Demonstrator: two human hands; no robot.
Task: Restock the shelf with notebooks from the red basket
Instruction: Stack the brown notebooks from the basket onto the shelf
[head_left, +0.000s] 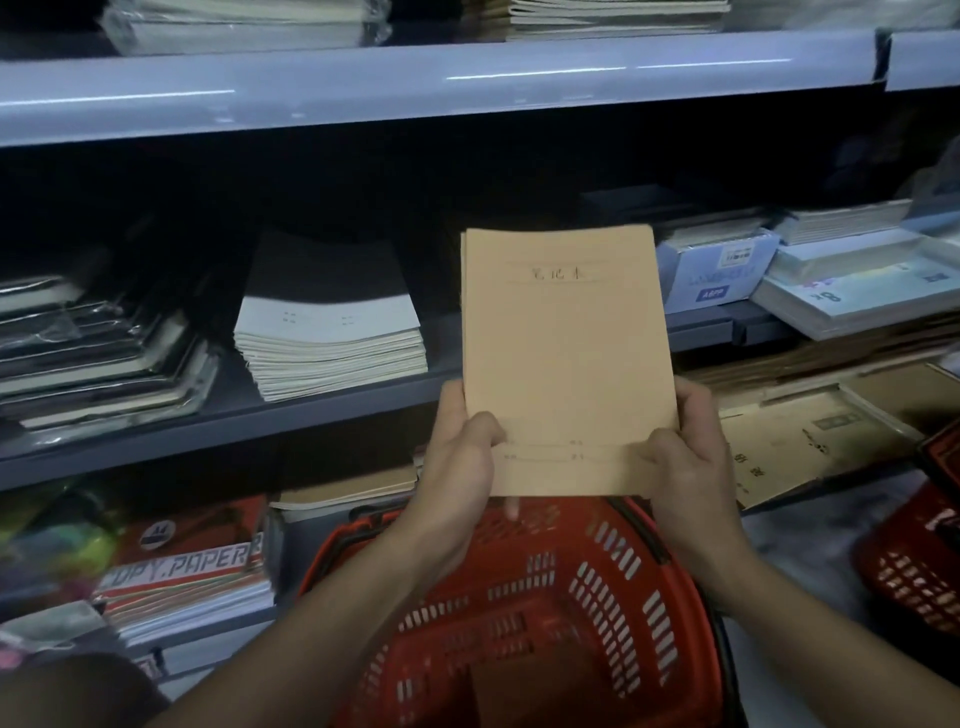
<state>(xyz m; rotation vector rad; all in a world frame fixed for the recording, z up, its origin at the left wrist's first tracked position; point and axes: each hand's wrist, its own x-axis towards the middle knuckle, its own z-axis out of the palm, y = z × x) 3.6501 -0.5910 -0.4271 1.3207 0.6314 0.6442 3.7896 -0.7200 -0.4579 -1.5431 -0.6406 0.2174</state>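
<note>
A thin stack of tan kraft-cover notebooks (563, 353) is held upright in front of the middle shelf (332, 402). My left hand (460, 452) grips its lower left corner, thumb on the cover. My right hand (685, 447) grips the lower right corner the same way. Directly below my hands sits the red basket (545, 613); its slotted inside shows no notebooks, only a dark flat patch at the bottom. The stack hides the dark shelf space behind it.
On the middle shelf, a pile of white notebooks (332, 338) lies left of the stack and wrapped dark notebooks (98, 358) further left. Boxed paper (722, 270) stands on the right. Copy paper packs (192, 566) fill the lower shelf. A second red basket (924, 551) is at the right edge.
</note>
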